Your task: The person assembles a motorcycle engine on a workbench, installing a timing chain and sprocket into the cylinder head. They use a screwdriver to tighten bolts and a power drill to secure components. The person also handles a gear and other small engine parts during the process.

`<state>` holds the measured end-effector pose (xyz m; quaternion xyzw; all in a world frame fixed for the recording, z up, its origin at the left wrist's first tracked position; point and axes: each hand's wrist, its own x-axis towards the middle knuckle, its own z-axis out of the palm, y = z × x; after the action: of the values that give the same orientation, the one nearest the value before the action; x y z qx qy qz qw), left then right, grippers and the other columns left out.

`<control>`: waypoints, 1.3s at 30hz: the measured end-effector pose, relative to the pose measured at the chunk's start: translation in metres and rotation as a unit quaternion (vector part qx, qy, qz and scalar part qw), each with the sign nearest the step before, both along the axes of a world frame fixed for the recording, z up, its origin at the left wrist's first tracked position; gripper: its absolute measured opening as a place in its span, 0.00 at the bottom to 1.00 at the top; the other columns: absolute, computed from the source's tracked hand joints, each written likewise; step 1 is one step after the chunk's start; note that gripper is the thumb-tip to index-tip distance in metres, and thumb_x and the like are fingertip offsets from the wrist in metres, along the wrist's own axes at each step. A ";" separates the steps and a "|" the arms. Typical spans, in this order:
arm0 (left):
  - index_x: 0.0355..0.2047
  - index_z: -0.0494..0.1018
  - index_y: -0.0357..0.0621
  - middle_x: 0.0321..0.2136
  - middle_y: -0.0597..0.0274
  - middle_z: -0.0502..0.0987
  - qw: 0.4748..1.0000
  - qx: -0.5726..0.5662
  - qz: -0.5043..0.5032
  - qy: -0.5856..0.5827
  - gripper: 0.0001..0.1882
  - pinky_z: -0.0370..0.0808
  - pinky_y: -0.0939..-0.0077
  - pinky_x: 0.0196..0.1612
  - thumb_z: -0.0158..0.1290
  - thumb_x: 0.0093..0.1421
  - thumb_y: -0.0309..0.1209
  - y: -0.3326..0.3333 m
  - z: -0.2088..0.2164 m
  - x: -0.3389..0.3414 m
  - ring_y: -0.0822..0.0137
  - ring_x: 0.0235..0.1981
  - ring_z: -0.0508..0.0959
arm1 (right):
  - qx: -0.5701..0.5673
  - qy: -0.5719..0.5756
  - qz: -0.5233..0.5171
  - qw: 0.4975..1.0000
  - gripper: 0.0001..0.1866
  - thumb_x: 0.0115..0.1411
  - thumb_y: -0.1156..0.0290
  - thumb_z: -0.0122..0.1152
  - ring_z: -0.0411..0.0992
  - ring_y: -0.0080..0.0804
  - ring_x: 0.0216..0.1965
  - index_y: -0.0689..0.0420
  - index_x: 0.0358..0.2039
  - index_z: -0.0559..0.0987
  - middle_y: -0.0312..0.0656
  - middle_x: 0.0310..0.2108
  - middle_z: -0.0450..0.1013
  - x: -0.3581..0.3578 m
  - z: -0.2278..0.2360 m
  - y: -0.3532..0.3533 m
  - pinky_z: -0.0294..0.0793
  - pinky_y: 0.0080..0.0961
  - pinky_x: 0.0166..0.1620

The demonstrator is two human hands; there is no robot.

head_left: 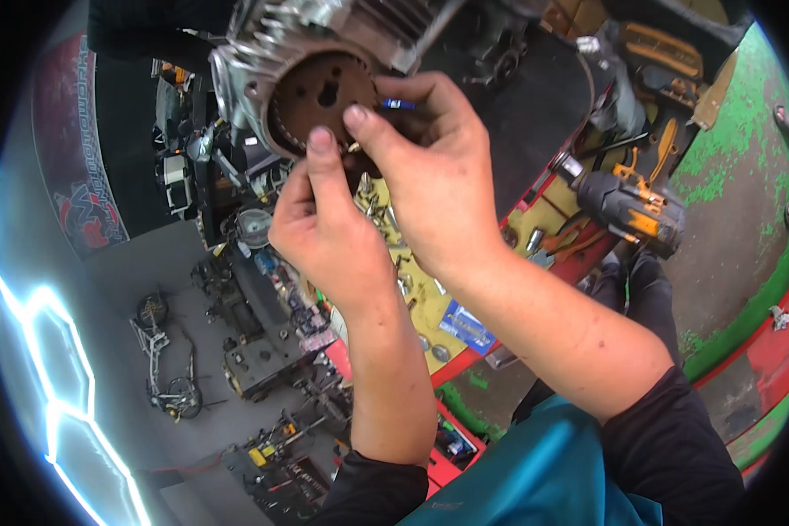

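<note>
A silver finned engine part [245,79] fills the top of the view. In its round opening sits a brown toothed sprocket [311,101] with several holes, its face turned toward me. My left hand [333,228] pinches the sprocket's lower rim, thumb on the face, other fingers curled below. From the right, my right hand [443,162] grips the edge, its thumb pressed on the face and fingers bent behind the rim. The fingertips behind the sprocket are hidden. Whether the sprocket is seated or loose in the opening, I cannot tell.
An orange-and-black impact wrench [636,206] lies at the right of the bench. Below my hands, a yellowish work surface [425,307] holds small metal parts and a blue packet [466,326]. Bare motorcycle frames [162,359] stand far left. Green-painted floor [736,131] runs along the right.
</note>
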<state>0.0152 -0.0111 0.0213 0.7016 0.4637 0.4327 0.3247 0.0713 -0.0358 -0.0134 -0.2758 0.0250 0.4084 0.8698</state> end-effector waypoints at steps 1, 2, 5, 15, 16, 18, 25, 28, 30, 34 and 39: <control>0.31 0.82 0.30 0.26 0.64 0.81 1.000 -0.006 0.010 0.001 0.19 0.67 0.83 0.31 0.61 0.69 0.37 0.001 -0.001 -0.001 0.79 0.27 0.74 | 0.003 0.008 -0.009 1.000 0.14 0.66 0.76 0.68 0.80 0.24 0.37 0.66 0.48 0.75 0.45 0.37 0.82 0.000 0.001 0.000 0.82 0.21 0.41; 0.31 0.82 0.30 0.26 0.64 0.82 1.000 -0.002 0.004 -0.006 0.19 0.67 0.82 0.31 0.61 0.69 0.38 0.003 -0.001 -0.001 0.79 0.27 0.74 | 0.011 0.012 -0.008 1.000 0.14 0.65 0.76 0.68 0.80 0.24 0.37 0.66 0.48 0.75 0.45 0.37 0.82 0.001 0.002 -0.001 0.82 0.21 0.41; 0.32 0.82 0.31 0.27 0.63 0.82 1.000 0.017 0.007 -0.007 0.17 0.70 0.83 0.34 0.62 0.68 0.37 0.000 -0.007 0.001 0.78 0.28 0.76 | 0.032 0.010 -0.019 0.999 0.15 0.65 0.75 0.68 0.80 0.23 0.38 0.66 0.49 0.77 0.45 0.37 0.82 0.000 -0.002 0.000 0.81 0.21 0.43; 0.30 0.78 0.32 0.27 0.62 0.82 0.998 0.064 0.019 -0.019 0.14 0.74 0.84 0.27 0.63 0.67 0.32 -0.005 -0.017 0.006 0.78 0.25 0.77 | 0.081 0.170 0.094 0.978 0.14 0.67 0.71 0.66 0.77 0.23 0.39 0.62 0.50 0.78 0.39 0.41 0.79 0.002 -0.004 -0.010 0.78 0.22 0.41; 0.30 0.78 0.33 0.27 0.62 0.82 0.997 0.068 0.023 -0.021 0.14 0.74 0.85 0.27 0.63 0.67 0.33 -0.006 -0.017 0.007 0.78 0.25 0.77 | 0.078 0.189 0.099 0.974 0.13 0.67 0.72 0.65 0.75 0.23 0.36 0.63 0.49 0.78 0.38 0.39 0.79 0.002 -0.003 -0.010 0.77 0.22 0.39; 0.30 0.78 0.33 0.26 0.62 0.82 0.996 0.072 0.032 -0.030 0.14 0.73 0.86 0.25 0.63 0.67 0.33 -0.007 -0.017 0.009 0.78 0.24 0.77 | 0.080 0.214 0.121 0.966 0.13 0.67 0.71 0.65 0.74 0.22 0.34 0.64 0.49 0.78 0.38 0.38 0.78 0.004 -0.002 -0.011 0.76 0.21 0.38; 0.29 0.80 0.35 0.26 0.63 0.82 0.994 0.075 0.066 -0.031 0.13 0.71 0.86 0.24 0.63 0.67 0.32 -0.003 -0.020 0.010 0.80 0.25 0.77 | 0.100 0.241 0.200 0.944 0.15 0.69 0.65 0.64 0.70 0.21 0.32 0.62 0.49 0.80 0.36 0.37 0.77 0.015 0.003 -0.014 0.74 0.20 0.37; 0.30 0.80 0.35 0.25 0.63 0.81 0.993 0.090 0.073 -0.029 0.12 0.69 0.86 0.22 0.63 0.67 0.33 0.000 -0.024 0.007 0.80 0.23 0.76 | 0.101 0.243 0.220 0.939 0.14 0.70 0.64 0.64 0.70 0.20 0.31 0.62 0.48 0.80 0.35 0.35 0.76 0.017 0.003 -0.015 0.74 0.20 0.37; 0.30 0.81 0.35 0.23 0.64 0.80 0.994 0.075 0.076 -0.040 0.13 0.67 0.85 0.21 0.63 0.67 0.33 -0.003 -0.022 0.009 0.80 0.21 0.74 | 0.096 0.243 0.226 0.938 0.14 0.70 0.64 0.64 0.70 0.20 0.31 0.62 0.47 0.80 0.35 0.34 0.76 0.016 -0.001 -0.013 0.74 0.20 0.36; 0.30 0.81 0.34 0.19 0.66 0.78 0.993 0.032 0.087 -0.070 0.13 0.63 0.86 0.20 0.64 0.66 0.33 -0.012 -0.014 0.017 0.81 0.17 0.71 | 0.089 0.235 0.216 0.943 0.14 0.70 0.64 0.64 0.70 0.20 0.30 0.62 0.45 0.81 0.34 0.32 0.75 0.013 -0.004 -0.010 0.72 0.20 0.35; 0.30 0.82 0.34 0.18 0.67 0.77 0.996 0.063 0.064 -0.008 0.10 0.64 0.85 0.21 0.66 0.64 0.30 -0.005 -0.006 -0.001 0.80 0.17 0.70 | 0.040 0.225 0.178 0.957 0.14 0.70 0.63 0.64 0.70 0.18 0.31 0.63 0.42 0.82 0.34 0.32 0.77 0.008 0.012 -0.012 0.71 0.20 0.35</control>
<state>0.0145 -0.0159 0.0152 0.6863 0.4771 0.4860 0.2555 0.0793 -0.0475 -0.0013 -0.1420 0.1540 0.6085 0.7654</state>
